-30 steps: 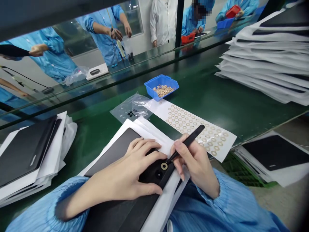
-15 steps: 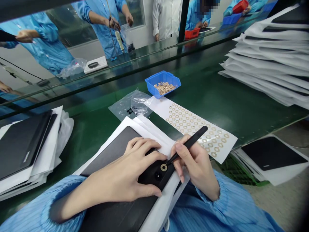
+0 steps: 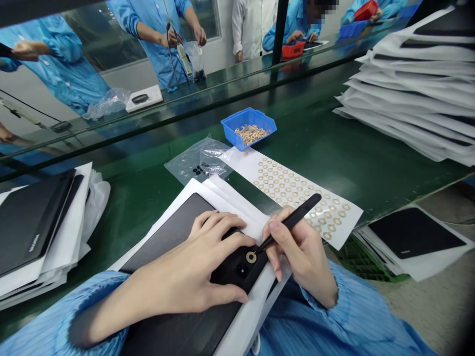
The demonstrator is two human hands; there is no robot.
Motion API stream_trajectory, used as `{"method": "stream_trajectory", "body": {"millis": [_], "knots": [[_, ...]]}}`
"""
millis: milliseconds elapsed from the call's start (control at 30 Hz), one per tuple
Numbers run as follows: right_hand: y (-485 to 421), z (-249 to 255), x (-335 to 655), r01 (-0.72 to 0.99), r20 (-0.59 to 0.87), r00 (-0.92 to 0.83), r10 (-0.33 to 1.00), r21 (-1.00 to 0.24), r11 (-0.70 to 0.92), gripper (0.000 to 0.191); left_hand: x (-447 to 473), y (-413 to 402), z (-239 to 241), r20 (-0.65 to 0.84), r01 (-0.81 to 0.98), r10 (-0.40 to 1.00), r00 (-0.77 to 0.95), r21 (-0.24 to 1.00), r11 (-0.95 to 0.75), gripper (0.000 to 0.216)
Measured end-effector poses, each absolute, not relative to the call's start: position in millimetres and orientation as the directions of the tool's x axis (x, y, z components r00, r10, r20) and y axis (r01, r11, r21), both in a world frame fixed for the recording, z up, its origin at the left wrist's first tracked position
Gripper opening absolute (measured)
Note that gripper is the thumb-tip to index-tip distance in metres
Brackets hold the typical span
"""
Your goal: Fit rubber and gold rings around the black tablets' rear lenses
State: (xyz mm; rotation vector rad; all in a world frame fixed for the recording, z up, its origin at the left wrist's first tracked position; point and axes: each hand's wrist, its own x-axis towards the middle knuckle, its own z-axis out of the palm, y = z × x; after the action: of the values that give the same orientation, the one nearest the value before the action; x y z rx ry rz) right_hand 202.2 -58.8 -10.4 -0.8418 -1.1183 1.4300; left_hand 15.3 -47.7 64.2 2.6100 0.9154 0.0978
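A flat black panel point(image 3: 174, 227), like a tablet's back cover, rests on white foam sheets point(image 3: 202, 187) in front of me. Across it lies my left hand point(image 3: 211, 257), fingers spread and pressing on the surface. Black tweezers point(image 3: 293, 217) are pinched in my right hand point(image 3: 297, 247), their tips touching a gold ring point(image 3: 251, 257) that sits on the panel near its right edge. Just below the ring is a round black lens-like part point(image 3: 242, 269). A white sheet with rows of gold rings point(image 3: 300, 190) lies beyond my right hand.
A blue bin point(image 3: 248, 128) holds loose rings. Beside it is a clear plastic bag point(image 3: 198, 160) with small black rings. Panels on foam sheets are stacked left point(image 3: 40, 222), a tall pile point(image 3: 415, 94) stands right, and a green crate point(image 3: 374, 262) sits lower right. Co-workers stand across the bench.
My hands, the tweezers and the ring hold nearly the same position on the panel. The view has shifted slightly, and a co-worker at the back has moved an arm.
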Motion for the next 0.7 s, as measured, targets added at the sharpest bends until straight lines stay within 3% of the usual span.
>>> {"method": "stream_trajectory", "body": {"millis": [367,533,700], "knots": [[-59,-12,205,-0.262,0.141,-0.163,0.976,-0.960,0.094,0.021,5,-54,51,0.049,0.563,0.620,0.783,0.369,-0.740,0.051],[-61,-12,206,-0.228,0.188,-0.172,0.967,-0.963,0.146,0.017,-2,-63,45,0.119,0.524,0.577,0.808,0.302,-0.797,0.038],[-65,-10,206,-0.145,0.304,-0.149,0.941,-0.948,0.283,0.012,-1,-64,45,0.126,0.510,0.547,0.828,0.239,-0.826,0.037]]}}
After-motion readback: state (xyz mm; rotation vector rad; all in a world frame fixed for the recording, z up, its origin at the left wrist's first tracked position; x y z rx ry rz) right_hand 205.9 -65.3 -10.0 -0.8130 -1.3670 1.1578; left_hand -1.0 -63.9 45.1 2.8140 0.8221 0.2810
